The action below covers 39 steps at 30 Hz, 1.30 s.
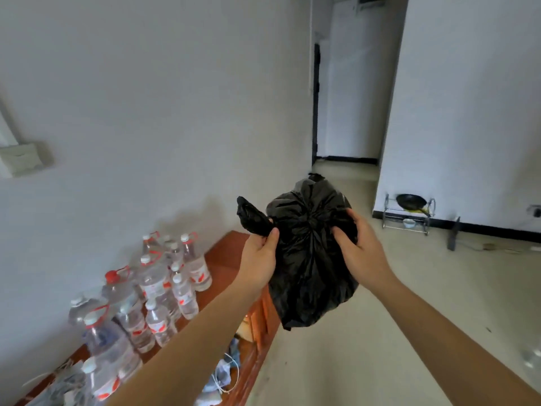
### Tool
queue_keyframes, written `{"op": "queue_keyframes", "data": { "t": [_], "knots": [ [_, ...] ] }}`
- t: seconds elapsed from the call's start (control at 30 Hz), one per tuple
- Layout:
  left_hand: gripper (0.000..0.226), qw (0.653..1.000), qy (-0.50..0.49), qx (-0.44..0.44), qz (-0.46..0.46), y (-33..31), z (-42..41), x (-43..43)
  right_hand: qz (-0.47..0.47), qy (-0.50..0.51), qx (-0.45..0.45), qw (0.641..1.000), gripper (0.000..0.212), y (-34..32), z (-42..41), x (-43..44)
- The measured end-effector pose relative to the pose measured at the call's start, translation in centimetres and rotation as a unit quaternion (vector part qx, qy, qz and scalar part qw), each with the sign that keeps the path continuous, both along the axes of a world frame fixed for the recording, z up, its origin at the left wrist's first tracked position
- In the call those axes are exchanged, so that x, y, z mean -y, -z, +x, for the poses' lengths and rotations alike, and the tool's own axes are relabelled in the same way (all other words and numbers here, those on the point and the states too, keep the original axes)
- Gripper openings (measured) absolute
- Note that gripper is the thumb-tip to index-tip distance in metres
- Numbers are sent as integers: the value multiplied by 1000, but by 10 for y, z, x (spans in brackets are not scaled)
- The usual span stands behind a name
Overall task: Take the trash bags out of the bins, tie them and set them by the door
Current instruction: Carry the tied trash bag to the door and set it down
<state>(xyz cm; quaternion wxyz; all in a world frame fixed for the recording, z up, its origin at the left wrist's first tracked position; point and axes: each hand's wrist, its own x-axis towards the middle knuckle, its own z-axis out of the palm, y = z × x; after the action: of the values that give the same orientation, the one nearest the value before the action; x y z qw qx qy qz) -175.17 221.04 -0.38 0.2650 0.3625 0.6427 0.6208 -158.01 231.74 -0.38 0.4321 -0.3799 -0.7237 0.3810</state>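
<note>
black trash bag [310, 268] (knotted) held mid-air; l hand [259, 259] grips its tail, r hand [361, 247] its side.

You hold a black trash bag [310, 259] of thin plastic film — crinkled, with a faint sheen on its folds. Beside you, the water bottles [152, 288] are clear glossy plastic with paper-like red-and-white labels. They stand on a wooden cabinet [225, 253], reddish-brown and smooth with a soft lustre. The walls [146, 98] look matt and painted — the floor [366, 347] pale and smooth. The small rack [408, 215] is shiny metal wire, and the wok [410, 201] on it looks dark and glossy.
</note>
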Motion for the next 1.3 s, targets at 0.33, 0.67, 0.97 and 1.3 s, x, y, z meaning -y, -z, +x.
{"op": "queue_keyframes", "data": {
  "t": [0.33, 0.67, 0.97, 1.3],
  "knots": [
    [21, 999, 38, -16, 14, -26, -31, -296, -5, 26, -18, 1000, 60, -9, -34, -291],
    [32, 998, 8, 27, 52, -18, -149, -540, 4, -12, -21, 1000, 53, -13, -151, -539],
    [30, 997, 38, 30, 61, -28, -280, -799, -15, -17, -29, 999, 49, -29, -278, -792],
    [31, 993, 98, 70, 6, -8, -345, -1109, -36, 35, -54, 997, 48, 2, -332, -1084]
  ]
}}
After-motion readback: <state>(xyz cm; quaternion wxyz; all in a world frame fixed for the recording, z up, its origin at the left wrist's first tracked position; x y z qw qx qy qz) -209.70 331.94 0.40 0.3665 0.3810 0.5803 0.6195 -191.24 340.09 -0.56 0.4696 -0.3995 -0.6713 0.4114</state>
